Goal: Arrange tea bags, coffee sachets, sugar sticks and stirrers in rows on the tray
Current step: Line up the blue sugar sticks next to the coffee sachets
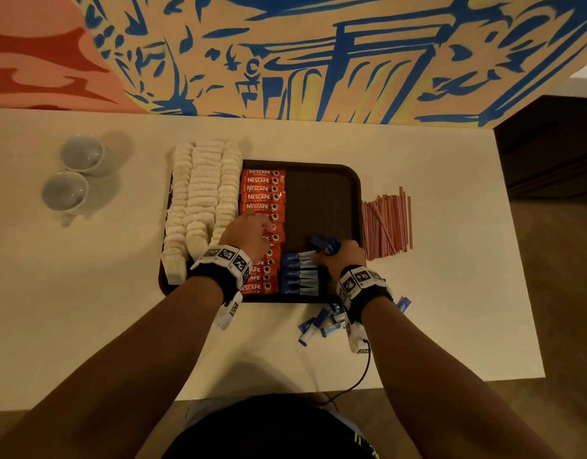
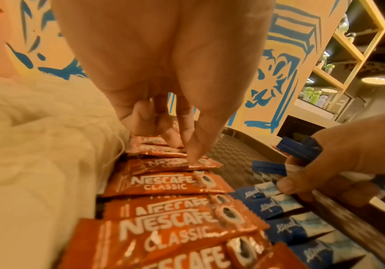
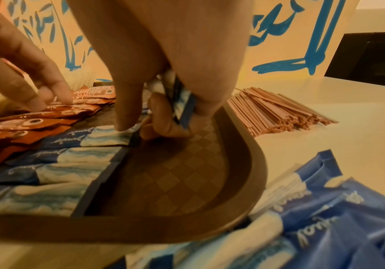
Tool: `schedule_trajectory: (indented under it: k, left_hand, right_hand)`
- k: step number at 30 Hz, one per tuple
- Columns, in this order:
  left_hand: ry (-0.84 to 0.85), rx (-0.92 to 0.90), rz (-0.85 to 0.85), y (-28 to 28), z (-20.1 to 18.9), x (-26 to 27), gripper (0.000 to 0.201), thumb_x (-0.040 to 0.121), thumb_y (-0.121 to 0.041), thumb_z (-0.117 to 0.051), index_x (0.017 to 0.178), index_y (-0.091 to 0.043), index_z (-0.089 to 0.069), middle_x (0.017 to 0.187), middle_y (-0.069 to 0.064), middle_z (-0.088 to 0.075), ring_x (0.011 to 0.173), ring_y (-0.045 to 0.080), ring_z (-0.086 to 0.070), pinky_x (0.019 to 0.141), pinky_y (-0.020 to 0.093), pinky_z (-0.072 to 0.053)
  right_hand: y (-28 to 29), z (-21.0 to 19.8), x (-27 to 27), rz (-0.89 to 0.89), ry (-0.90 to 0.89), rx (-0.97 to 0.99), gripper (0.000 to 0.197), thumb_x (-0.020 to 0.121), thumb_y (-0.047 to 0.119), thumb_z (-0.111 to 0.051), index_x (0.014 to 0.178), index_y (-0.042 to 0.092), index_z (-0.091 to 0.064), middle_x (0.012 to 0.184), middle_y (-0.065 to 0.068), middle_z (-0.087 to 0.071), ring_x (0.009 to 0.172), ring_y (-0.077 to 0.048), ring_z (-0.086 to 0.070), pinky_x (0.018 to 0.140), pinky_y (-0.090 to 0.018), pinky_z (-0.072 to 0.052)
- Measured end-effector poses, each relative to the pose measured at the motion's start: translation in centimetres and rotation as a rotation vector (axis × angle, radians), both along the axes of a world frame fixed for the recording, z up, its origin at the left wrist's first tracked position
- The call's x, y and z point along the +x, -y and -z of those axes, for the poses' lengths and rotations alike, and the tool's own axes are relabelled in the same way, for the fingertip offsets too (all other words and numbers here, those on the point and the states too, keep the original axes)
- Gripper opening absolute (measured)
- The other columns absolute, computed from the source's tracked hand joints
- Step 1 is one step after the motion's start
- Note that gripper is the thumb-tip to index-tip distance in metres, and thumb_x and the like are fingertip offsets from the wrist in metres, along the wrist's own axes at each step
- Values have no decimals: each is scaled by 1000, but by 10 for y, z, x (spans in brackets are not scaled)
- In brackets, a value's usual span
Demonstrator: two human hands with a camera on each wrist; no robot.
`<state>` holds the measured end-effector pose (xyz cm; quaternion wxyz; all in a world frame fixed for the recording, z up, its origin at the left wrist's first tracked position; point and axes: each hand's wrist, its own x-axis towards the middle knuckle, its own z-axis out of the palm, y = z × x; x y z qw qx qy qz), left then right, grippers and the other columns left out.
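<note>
On the white table (image 1: 434,293), your dark brown rectangular plastic tray (image 1: 321,200) sits at centre. From its 9 o'clock edge inward, white paper tea bags (image 1: 202,197) fill three columns, the outermost overhanging the tray's rim. Just beside them runs one column of red Nescafe Classic coffee sachets (image 1: 262,193), overlapping from 12 o'clock down to 6 o'clock. Next to that, at the tray's 6 o'clock end, a short column of blue-and-white sugar sticks (image 1: 300,276) lies flat; the tray floor toward 12 o'clock of it is bare.

Your left hand (image 1: 247,233) rests over the middle of the coffee column with fingers extended downward; the left wrist view shows a fingertip (image 2: 192,156) pressing on a sachet, with nothing gripped.

Your right hand (image 1: 340,256) is at the top of the sugar column. It grips a bundle of blue sugar sticks (image 3: 183,107) between the curled fingers and palm, their ends projecting toward 12 o'clock, while the thumb tip (image 3: 124,123) presses the topmost laid stick.

Off the tray at 3 o'clock, a pile of thin pinkish-red stirrers (image 1: 386,223) lies on the table, near the rim. At 6 o'clock, a loose heap of blue sugar sticks (image 1: 318,323) lies just beside the tray edge, partly hidden by your right wrist. Two grey ceramic cups (image 1: 73,173) stand well apart at 9 o'clock.
</note>
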<state>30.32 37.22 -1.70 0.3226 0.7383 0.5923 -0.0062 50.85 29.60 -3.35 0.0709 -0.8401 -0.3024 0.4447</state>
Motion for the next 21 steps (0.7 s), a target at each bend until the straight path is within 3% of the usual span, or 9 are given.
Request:
schedule_trajectory:
  k: [6,10,12,15,17,21]
  left_hand:
    - [-60,-36,26,-2,-4,-7,28,83,-9,-74,103,-27,-70,123,-1,-57,109,19,-59,95,36,-50]
    - [-52,-19,20,1,-13,-5,30,83,-7,-71,105,-28,-70,123,-1,-58,111,19,-59,94,34,-50]
    - [-15,1,-29,2,-24,-4,26,85,-8,-70,101,-28,-70,121,-2,-59,109,18,-59,92,33,-50]
    - [117,33,-97,4,-51,-3,17,87,-16,-71,97,-31,-68,111,-6,-64,101,13,-61,89,32,-52]
    - [240,22,-121,8,-76,-1,13,89,-23,-72,99,-29,-69,102,-12,-66,95,6,-61,82,23,-49]
    - [506,-31,-22,20,-137,7,15,93,-35,-68,106,-29,-73,102,-19,-70,95,-8,-61,81,11,-43]
  right_hand:
    - [-1,-2,3,-11,6,21,45,80,37,-84,108,7,-66,97,-10,-68,85,-25,-64,69,-33,-50]
    - [-3,-21,9,17,-40,126,29,91,37,-73,88,11,-62,81,-7,-62,77,-24,-60,63,-29,-45]
    - [-2,-39,11,18,-95,203,30,97,36,-64,79,13,-59,71,-4,-57,66,-20,-54,58,-28,-41]
    - [0,-72,10,22,-270,319,29,102,37,-56,83,19,-68,69,-1,-61,59,-15,-53,58,-27,-43]
    - [2,-93,8,7,-369,398,27,103,38,-53,90,24,-71,69,0,-61,60,-16,-53,57,-26,-44]
    - [12,-134,2,-62,-485,543,33,106,38,-47,104,17,-72,63,2,-57,56,-11,-53,54,-21,-45]
